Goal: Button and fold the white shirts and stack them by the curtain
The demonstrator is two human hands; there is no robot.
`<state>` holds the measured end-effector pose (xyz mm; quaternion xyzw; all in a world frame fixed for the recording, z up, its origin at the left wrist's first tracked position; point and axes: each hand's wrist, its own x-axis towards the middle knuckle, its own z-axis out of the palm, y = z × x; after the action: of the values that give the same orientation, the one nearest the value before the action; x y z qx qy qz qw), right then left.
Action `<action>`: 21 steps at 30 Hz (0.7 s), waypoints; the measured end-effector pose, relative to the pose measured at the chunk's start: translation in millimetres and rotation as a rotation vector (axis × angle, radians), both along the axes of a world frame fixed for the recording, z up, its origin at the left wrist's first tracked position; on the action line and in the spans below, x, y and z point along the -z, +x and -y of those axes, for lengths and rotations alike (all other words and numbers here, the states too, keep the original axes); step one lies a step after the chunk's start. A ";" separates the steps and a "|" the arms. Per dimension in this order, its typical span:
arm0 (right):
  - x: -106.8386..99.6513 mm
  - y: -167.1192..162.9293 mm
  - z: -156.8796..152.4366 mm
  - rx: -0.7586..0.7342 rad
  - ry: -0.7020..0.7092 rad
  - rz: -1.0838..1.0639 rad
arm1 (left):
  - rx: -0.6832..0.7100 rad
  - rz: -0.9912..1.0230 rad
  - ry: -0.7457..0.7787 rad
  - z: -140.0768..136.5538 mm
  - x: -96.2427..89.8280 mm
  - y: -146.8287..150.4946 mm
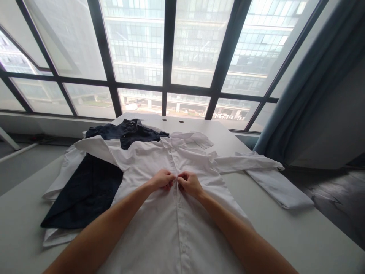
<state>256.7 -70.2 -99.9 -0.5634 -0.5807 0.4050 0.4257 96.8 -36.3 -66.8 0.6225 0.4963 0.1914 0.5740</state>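
A white button-up shirt [148,228] lies spread front side up on the table, its collar [172,142] pointing away from me and its sleeves out to both sides. At the upper chest, my left hand [164,179] pinches the shirt's front edge from the left. My right hand [189,183] pinches the same placket from the right, the fingertips of both hands nearly touching. Whatever button lies between them is hidden by the fingers. Below the hands, the placket [182,228] runs down toward me with a few small buttons faintly visible.
Dark navy shirts [88,190] and other white garments [62,171] lie stacked at the left. A folded white garment [282,188] sits under the right sleeve. The white table [299,236] reaches toward large windows [137,45]. A blue-grey curtain [310,76] hangs at the right.
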 end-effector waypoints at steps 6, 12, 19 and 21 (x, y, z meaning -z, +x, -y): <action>-0.3 -1.7 0.5 0.039 0.004 -0.020 | 0.036 0.013 -0.021 -0.9 -1.9 -0.9; -15.3 -2.6 3.3 -0.020 -0.145 -0.178 | 0.056 0.044 -0.038 -3.2 2.0 -3.1; -14.4 -0.4 3.1 -0.034 -0.160 -0.111 | 0.095 0.119 -0.101 -4.6 3.3 -5.1; -12.7 -0.5 3.4 -0.040 -0.145 -0.080 | 0.089 0.129 -0.098 -4.1 4.0 -4.9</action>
<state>256.2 -73.6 -87.2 -0.5644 -0.5437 0.4764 0.3986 91.9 -32.3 -70.8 0.6015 0.4389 0.1807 0.6425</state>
